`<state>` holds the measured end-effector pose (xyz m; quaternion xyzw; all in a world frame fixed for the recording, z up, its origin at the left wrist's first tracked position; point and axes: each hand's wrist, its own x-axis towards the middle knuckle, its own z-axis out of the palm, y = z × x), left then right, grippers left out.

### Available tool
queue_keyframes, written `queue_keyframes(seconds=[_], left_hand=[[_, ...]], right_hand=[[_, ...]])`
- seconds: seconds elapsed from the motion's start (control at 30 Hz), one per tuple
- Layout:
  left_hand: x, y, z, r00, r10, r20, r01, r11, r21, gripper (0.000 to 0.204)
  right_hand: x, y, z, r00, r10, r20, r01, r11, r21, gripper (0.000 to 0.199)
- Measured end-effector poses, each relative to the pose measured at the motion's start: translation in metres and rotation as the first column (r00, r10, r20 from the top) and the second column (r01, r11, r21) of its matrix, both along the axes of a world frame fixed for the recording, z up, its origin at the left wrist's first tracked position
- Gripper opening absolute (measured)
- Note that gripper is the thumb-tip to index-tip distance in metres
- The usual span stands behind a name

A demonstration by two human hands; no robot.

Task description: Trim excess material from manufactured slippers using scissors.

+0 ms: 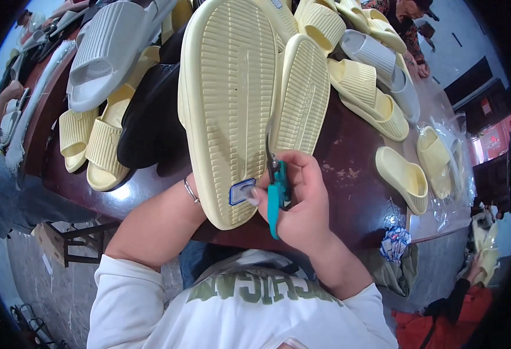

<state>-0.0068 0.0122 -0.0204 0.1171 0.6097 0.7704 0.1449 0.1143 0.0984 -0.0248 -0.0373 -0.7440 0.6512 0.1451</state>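
A pale yellow slide slipper is held up, its ribbed sole facing me and its heel toward my body. My left hand goes behind it, the fingers hidden; only the wrist and forearm with a bracelet show. In my right hand is a pair of teal-handled snips, dark blades pointing away from me. The right thumb touches the edge of a blue-bordered label near the heel of the sole. Another yellow slipper, sole also showing, is just to the right.
Yellow, grey and black slippers crowd the dark red table. A grey slipper rests at the left, a yellow one at the right beside clear plastic. A crumpled patterned wad is at the edge. Other people work around the table.
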Motion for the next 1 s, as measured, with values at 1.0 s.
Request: queue_keyframes(seconds=[1.0], left_hand=[[-0.004, 0.005, 0.008, 1.000, -0.005, -0.001, 0.005, 0.998, -0.056, 0.032]], right_hand=[[0.044, 0.012, 0.011, 0.989, 0.147, -0.015, -0.148, 0.981, -0.126, 0.050]])
